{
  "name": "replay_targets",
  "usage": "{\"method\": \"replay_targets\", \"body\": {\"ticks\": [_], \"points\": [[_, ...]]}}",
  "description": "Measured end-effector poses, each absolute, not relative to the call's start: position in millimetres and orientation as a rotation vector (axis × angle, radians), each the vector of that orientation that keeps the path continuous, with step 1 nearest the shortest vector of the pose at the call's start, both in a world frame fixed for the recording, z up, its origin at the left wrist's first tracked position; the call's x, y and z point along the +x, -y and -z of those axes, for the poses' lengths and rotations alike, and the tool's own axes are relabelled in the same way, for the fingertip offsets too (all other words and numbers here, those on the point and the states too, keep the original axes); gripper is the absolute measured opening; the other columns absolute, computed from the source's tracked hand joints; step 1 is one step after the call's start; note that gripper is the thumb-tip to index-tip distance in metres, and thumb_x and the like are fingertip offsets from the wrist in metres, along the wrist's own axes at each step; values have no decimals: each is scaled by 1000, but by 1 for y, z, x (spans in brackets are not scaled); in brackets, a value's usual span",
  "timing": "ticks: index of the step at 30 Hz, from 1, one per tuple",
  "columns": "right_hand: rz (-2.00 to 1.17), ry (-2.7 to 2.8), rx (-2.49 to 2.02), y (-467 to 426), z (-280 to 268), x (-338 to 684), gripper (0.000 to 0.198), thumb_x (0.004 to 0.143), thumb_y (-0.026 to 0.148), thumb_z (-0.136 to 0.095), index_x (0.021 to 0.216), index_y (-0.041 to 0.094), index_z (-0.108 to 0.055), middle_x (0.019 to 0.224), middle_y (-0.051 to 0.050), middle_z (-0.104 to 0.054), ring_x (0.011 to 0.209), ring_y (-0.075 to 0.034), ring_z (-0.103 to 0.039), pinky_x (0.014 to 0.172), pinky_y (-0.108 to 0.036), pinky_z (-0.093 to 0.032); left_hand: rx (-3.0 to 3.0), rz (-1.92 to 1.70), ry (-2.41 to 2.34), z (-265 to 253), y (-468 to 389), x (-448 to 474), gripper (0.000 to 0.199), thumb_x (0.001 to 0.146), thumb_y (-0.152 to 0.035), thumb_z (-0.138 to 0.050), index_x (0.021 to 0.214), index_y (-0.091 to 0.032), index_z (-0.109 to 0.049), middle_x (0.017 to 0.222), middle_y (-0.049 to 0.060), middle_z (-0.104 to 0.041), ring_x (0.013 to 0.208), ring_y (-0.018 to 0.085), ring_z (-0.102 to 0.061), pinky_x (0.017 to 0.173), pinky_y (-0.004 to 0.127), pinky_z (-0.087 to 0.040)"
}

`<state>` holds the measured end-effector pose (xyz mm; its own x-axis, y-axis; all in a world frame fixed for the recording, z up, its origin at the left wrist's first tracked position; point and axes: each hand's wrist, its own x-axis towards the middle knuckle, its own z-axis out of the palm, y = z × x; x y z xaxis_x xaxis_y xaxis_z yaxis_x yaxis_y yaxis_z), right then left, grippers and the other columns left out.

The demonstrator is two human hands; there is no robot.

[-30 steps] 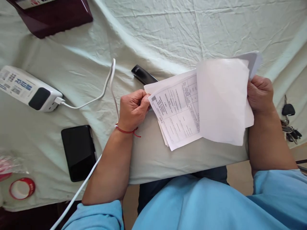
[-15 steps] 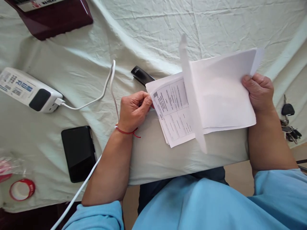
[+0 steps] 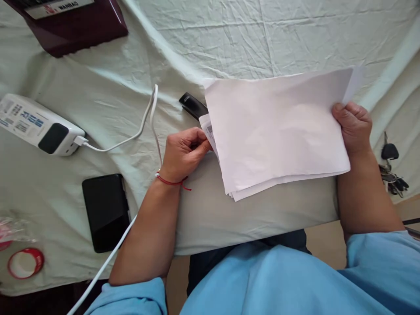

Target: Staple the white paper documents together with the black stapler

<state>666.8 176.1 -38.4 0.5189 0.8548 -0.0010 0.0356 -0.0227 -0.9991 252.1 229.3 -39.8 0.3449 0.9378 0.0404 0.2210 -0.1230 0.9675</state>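
A stack of white paper sheets (image 3: 278, 127) is held between my hands above the cloth-covered table. Its top sheet lies almost flat, blank side up, and covers nearly all of the printed page beneath. My right hand (image 3: 355, 124) grips the stack's right edge, thumb on top. At the left edge, my left hand (image 3: 187, 151) pinches the lower sheets near a corner, where a sliver of print shows. Its fingertips are partly hidden. Just beyond that corner lies a black stapler (image 3: 192, 105), partly covered by the paper.
A white power bank (image 3: 42, 124) with a plugged-in white cable (image 3: 144, 122) lies to the left. Nearer are a black phone (image 3: 106, 212) and a red tape roll (image 3: 26, 263). A maroon box (image 3: 82, 26) stands at back left. Keys (image 3: 390, 164) lie at right.
The sheet that stood up mid-turn has swung down to the left and now covers the printed page. Both hands keep nearly the same places.
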Motion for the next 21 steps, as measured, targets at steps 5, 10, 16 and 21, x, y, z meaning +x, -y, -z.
{"method": "replay_targets", "body": {"ticks": [5,10,16,21], "points": [[-759,809,-1447,-174,39,665,47,61,60,-110,87,27,-89,80,-4,-79,115,-37,-84,96,-57,-77,1592,-853,-1066,39,-229,252,32,85,-42,-90,72,-19,-72,67,2,-72,59,13,-57,55,27,-42],[-763,830,-1421,-175,41,666,49,60,61,-110,91,28,-91,85,-5,-80,118,-38,-83,93,-59,-76,1590,-870,-1055,38,-228,253,25,83,-37,-89,73,-19,-73,69,2,-74,61,13,-59,56,27,-44],[-728,797,-1452,-176,39,665,50,55,60,-112,89,29,-93,81,-3,-79,106,-34,-84,95,-57,-76,1654,-826,-1040,37,-228,251,23,83,-31,-85,70,-20,-71,66,0,-69,59,11,-52,55,28,-38],[-716,811,-1428,-178,38,663,51,54,62,-113,85,28,-91,78,-3,-77,108,-34,-83,92,-53,-75,1649,-823,-999,38,-228,251,19,85,-30,-85,74,-20,-73,71,1,-73,60,12,-57,57,28,-41]]}}
